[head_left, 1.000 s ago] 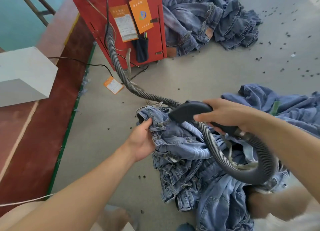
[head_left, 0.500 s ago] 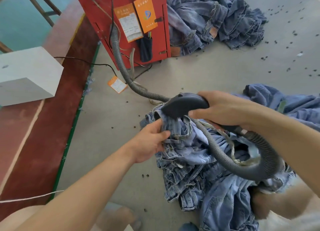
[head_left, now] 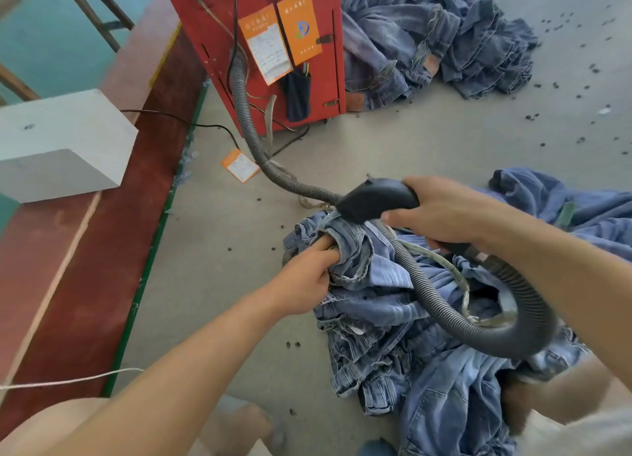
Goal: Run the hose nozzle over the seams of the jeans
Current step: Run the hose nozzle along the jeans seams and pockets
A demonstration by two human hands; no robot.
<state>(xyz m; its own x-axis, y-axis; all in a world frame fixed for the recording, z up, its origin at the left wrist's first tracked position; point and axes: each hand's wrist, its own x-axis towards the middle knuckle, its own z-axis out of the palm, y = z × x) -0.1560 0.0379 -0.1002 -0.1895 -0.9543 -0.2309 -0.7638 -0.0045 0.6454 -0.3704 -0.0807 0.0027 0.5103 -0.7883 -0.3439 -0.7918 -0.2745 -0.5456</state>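
Observation:
A rumpled pair of light blue jeans (head_left: 393, 319) lies on the grey floor in front of me. My left hand (head_left: 304, 281) grips a bunched fold of the denim, its fingertips tucked inside the fold. My right hand (head_left: 441, 213) holds the black hose nozzle (head_left: 372, 201), whose mouth presses on the raised edge of the jeans just above my left fingers. The ribbed grey hose (head_left: 437, 305) loops from the nozzle's rear, down across the jeans and back up to a red machine (head_left: 219, 38).
A second heap of jeans (head_left: 437, 35) lies behind the red machine, and more blue denim (head_left: 554, 209) sits at the right. A white block (head_left: 58, 141) rests on the red-brown strip at the left. Small dark bits dot the floor. My knees show at the bottom.
My left hand has pushed further into the denim fold and lifted it. The nozzle has come down onto the fold's edge, right above my left fingers.

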